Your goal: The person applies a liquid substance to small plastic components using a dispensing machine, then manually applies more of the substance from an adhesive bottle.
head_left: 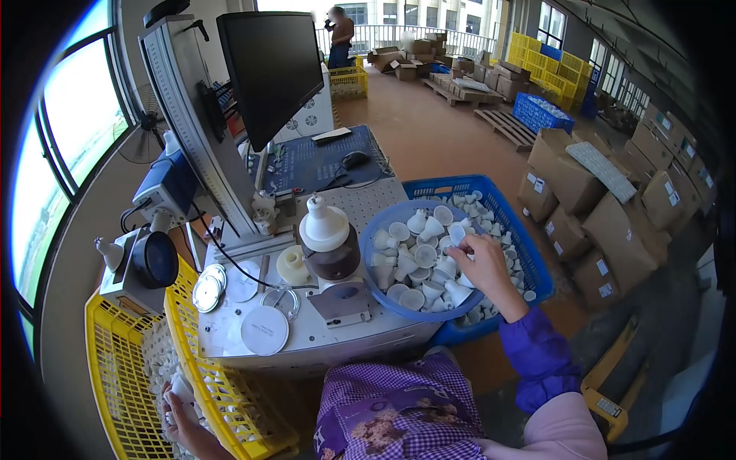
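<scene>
My right hand (pixel 484 268) is over a round blue basin (pixel 369 268) heaped with small white lamp housings. Its thumb and fingers pinch one white lamp housing (pixel 458 233) at the basin's right side. Down at the left, my left hand (pixel 184 425) is inside a yellow crate (pixel 115 360), its fingers closed around another white lamp housing (pixel 182 388). More white pieces lie in that crate beneath it. Between the hands, a larger white lamp housing (pixel 324 228) sits upright on a dark round holder (pixel 331 259) on the workbench.
A blue crate (pixel 540 280) of white pieces supports the basin. The bench carries a monitor (pixel 270 73), a mouse (pixel 355 160), a cream ring-shaped part (pixel 292 265) and round metal discs (pixel 265 330). Cardboard boxes (pixel 613 230) stand at right; a person (pixel 341 38) stands far back.
</scene>
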Motion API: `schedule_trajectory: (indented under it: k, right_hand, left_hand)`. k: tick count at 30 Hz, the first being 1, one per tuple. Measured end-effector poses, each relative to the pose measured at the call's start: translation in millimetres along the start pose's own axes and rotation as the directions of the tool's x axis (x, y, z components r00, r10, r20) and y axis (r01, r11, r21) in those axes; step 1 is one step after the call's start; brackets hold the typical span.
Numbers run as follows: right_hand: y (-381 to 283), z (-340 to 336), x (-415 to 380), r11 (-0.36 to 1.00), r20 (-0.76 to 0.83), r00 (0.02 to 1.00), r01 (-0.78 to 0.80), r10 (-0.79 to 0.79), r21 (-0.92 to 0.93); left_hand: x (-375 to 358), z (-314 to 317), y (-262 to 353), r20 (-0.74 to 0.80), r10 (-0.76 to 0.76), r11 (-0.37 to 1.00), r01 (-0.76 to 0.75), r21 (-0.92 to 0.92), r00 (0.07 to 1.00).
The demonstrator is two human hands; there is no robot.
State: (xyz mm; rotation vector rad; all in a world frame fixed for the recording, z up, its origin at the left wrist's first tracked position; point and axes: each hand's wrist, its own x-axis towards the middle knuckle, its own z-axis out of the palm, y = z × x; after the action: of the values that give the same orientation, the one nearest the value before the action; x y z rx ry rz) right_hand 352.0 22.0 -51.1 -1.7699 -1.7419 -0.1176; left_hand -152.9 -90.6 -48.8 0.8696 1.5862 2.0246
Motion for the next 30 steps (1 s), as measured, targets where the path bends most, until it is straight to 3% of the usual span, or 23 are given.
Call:
schedule_trajectory:
  k: [2,4,5,9,12,14,16,17,18,19,21,22,23,24,25,26,28,30]
  right_hand:
    - [-5,5,-12,0.996,0.046,0.996,-0.069,0.072,-0.056]
    - [-17,12,-21,0.96,-0.039,0.995,0.073,-0.086,-0.269]
    - [-18,16,-24,0.948,0.05,0.998,0.062,-0.049,-0.312]
    - [-17,35,-25,0.956,0.107,0.994,0.021,0.011,-0.294]
    - [-15,40,-25,0.969,0.082,0.996,-0.021,0.042,-0.247]
    - [-18,40,-25,0.995,-0.019,1.0,0.015,-0.017,-0.102]
    - [-28,27,-25,1.0,-0.031,0.999,-0.024,0.024,-0.012]
    - [-30,27,-27,0.971,-0.064,0.991,-0.1,0.116,0.217]
    - [-32,28,-28,0.885,-0.072,0.975,-0.158,0.21,0.437]
    - [-32,29,-28,0.882,-0.07,0.976,-0.155,0.206,0.445]
    - [-30,30,-29,0.422,0.193,0.938,-0.305,0.286,0.854]
    - [-31,29,-30,0.419,0.194,0.94,-0.303,0.281,0.856]
    - [-32,27,-32,0.266,0.257,0.93,-0.326,0.261,0.907]
    - [-34,25,-34,0.106,0.316,0.92,-0.347,0.231,0.932]
    - [-37,25,-34,0.103,0.314,0.921,-0.344,0.229,0.933]
    - [-40,26,-35,0.057,0.298,0.926,-0.319,0.233,0.946]
    - [-42,27,-35,0.009,0.281,0.931,-0.291,0.232,0.957]
    - [-43,30,-36,0.012,0.313,0.917,-0.326,0.247,0.945]
  left_hand:
    - [21,-44,-35,-0.034,0.023,0.999,-0.024,-0.024,0.999]
    - [32,-70,-54,-0.142,0.029,0.993,-0.013,0.117,0.989]
    - [33,-76,-59,-0.134,0.035,0.993,-0.019,0.12,0.99]
    - [33,-88,-69,-0.094,0.109,0.945,-0.074,0.318,0.99]
    - [33,-93,-76,-0.043,0.155,0.89,-0.12,0.44,0.987]
    - [33,-95,-79,-0.02,0.179,0.845,-0.143,0.515,0.984]
    - [32,-98,-81,-0.012,0.214,0.786,-0.165,0.596,0.977]
    - [32,-100,-82,-0.01,0.233,0.749,-0.173,0.639,0.972]
    - [32,-101,-83,-0.01,0.252,0.71,-0.177,0.681,0.968]
    - [32,-102,-83,-0.011,0.27,0.67,-0.179,0.72,0.963]
    - [31,-103,-83,-0.012,0.302,0.587,-0.176,0.79,0.953]
    - [31,-103,-82,-0.01,0.317,0.544,-0.173,0.821,0.948]
    - [29,-100,-82,-0.015,0.321,0.543,-0.171,0.822,0.947]
    - [26,-89,-78,0.04,0.503,0.453,-0.303,0.838,0.863]
    - [22,-75,-75,0.101,0.662,0.339,-0.417,0.844,0.743]
    - [14,-53,-68,0.101,0.665,0.337,-0.418,0.843,0.74]
    - [-7,-12,-58,-0.063,0.686,0.511,-0.418,0.751,0.725]
    - [-11,-4,-73,0.006,0.583,0.567,-0.412,0.713,0.812]
